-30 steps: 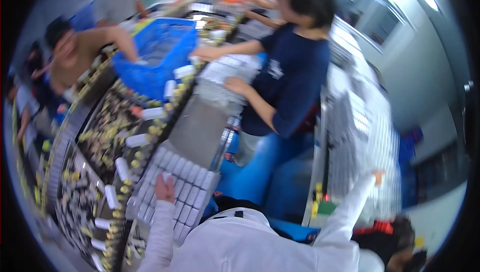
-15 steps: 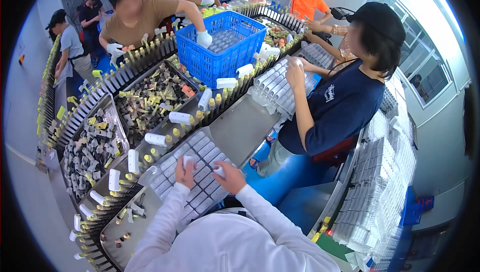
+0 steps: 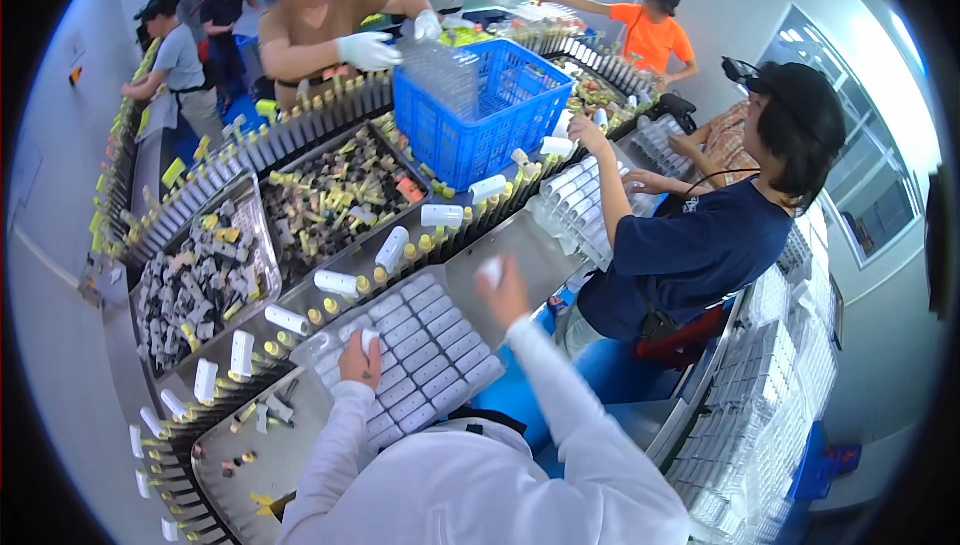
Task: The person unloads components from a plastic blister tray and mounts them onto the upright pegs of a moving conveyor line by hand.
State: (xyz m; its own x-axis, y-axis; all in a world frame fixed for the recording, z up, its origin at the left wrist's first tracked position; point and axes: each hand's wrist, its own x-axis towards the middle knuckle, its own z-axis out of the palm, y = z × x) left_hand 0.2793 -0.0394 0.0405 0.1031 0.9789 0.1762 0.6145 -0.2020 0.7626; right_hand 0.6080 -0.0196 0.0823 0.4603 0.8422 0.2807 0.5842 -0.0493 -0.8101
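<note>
My left hand [image 3: 359,365] is closed round a small white plastic casing [image 3: 370,339] above the left part of a clear tray [image 3: 490,370]. Rows of similar white casings [image 3: 425,338] fill that tray, which lies in front of me. Farther right, beyond the tray's far edge, my right hand [image 3: 508,297] grips another white casing [image 3: 491,270] over the bare metal worktop [image 3: 470,275]; the hand is slightly blurred. Past the tray runs a curved line of yellow-tipped pegs [image 3: 427,244], several carrying white casings [image 3: 336,283].
A blue crate [image 3: 480,145] stands beyond the line. Metal trays of grey parts [image 3: 195,295] and mixed parts [image 3: 340,195] lie inside the curve. A co-worker in navy [image 3: 690,255] stands close at right by another casing tray [image 3: 575,205]. Stacked trays [image 3: 740,395] stand behind them.
My right hand has moved away from the tray, up and to the right, with its casing. My left stays over the tray. The co-worker across has lifted clear trays at the crate.
</note>
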